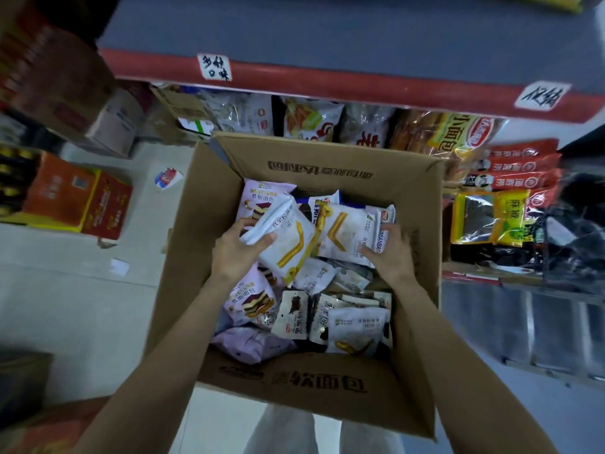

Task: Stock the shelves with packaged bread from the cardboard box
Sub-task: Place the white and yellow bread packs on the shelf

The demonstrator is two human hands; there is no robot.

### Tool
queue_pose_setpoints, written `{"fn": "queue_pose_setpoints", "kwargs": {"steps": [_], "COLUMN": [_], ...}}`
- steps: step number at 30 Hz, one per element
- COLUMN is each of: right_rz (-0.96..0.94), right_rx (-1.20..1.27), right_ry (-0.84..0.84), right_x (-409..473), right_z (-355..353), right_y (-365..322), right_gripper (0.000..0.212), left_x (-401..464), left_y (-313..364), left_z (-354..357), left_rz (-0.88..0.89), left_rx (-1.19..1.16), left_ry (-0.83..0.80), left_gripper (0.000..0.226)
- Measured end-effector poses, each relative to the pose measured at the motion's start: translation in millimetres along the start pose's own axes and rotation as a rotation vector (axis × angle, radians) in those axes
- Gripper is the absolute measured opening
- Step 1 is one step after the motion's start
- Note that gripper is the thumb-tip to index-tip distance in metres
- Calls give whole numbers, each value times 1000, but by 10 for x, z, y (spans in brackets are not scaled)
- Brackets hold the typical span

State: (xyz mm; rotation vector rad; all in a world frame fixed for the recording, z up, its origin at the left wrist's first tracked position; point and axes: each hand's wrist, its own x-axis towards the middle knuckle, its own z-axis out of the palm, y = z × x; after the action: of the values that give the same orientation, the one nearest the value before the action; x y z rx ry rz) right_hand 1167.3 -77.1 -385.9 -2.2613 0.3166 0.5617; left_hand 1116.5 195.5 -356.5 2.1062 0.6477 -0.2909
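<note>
Inside box (327,385), two hands, two packets

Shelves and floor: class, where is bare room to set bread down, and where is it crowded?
Bare: the grey top shelf above the red edge strip, and floor left of the cardboard box. Crowded: the lower shelf behind the box, packed with snack bags.

My left hand (236,249) covers the near end of the white bread packet (284,239) it grips, and my right hand (389,252) hides the edge of the second white packet (352,235). Packets deeper in the cardboard box (294,385) lie buried under others. The red-edged shelf (327,83) runs off both sides; its handwritten labels (214,67) are too blurred to read.
</note>
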Motion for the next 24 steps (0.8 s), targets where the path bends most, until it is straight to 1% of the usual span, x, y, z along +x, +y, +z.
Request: {"fn": "queue_pose_setpoints", "kwargs": {"steps": [2,4,7,10,11,13,15,16,18,19,21,22,24], "right_rz": [74,146,276,486,554,613,630,626,556,507,343,236,-15], "right_rx": [69,163,270,386,419,533,679,713,750,755,783,721,486], "right_ry": [-9,2,-18,-23,-10,7,16,32,90,128,215,265,350], "right_x": [74,135,277,428,474,542,563,532,475,453,315,239,49], "right_z": [166,320,496,629,668,728,773,769,745,727,614,543,345], "right_y": [160,295,427,523,564,608,630,608,541,497,303,192,-46], "right_gripper": [60,59,70,82,83,72,60,59,57,49,19,9,8], "left_x": [10,26,46,61,60,58,54,54,52,40,1,-26,-83], "left_y": [-47,-110,-198,-284,-298,-301,-275,-262,-253,-239,-190,-155,-70], "left_z": [93,168,223,253,256,246,212,188,136,107,45,14,-60], "left_rz": [-24,-49,-114,-133,-134,-137,-139,-135,-123,-120,-109,-96,-52], "left_rx": [28,8,-87,-114,-120,-134,-146,-148,-132,-120,-105,-98,-90], "left_ry": [16,41,76,89,91,91,98,102,113,118,127,132,157], "left_gripper": [45,42,33,34,34,37,47,52,55,54,47,43,35]}}
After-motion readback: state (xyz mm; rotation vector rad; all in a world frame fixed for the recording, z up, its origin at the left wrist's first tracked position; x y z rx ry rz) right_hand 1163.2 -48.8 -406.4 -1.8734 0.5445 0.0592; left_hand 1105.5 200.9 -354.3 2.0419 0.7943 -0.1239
